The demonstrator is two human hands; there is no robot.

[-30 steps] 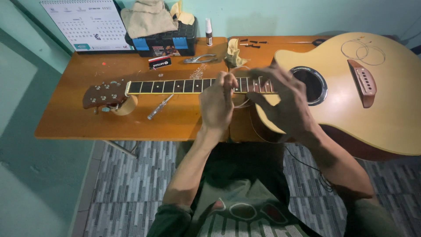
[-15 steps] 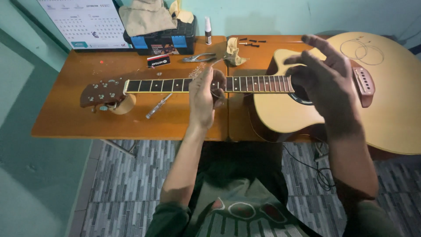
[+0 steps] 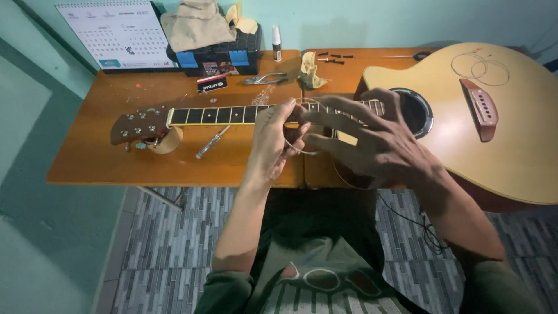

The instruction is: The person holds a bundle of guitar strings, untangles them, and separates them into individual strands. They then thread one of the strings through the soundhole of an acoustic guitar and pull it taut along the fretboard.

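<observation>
Guitar [image 3: 511, 139] lies flat across the desk [image 3: 99, 157], neck running left-right. My left hand [image 3: 273, 142] pinches a thin string loop [image 3: 299, 148] over the fretboard; right hand [image 3: 372, 142] hovers beside it, fingers spread.

I see a pale yellow-tan guitar body [image 3: 511, 139] with a reddish-brown bridge [image 3: 480, 108] and a black soundhole ringed in silver. The fretboard [image 3: 224, 114] is black, crossed by thin pale frets, and the headstock [image 3: 138, 125] is dark brown with silvery pegs. The table [image 3: 99, 160] under it is orange-brown wood. The wall [image 3: 372, 20] is mint green. The floor [image 3: 168, 256] shows grey tiles in narrow striped blocks. A white calendar [image 3: 116, 32] carries a grey grid, and the toolbox [image 3: 218, 55] is black with blue clasps.
</observation>
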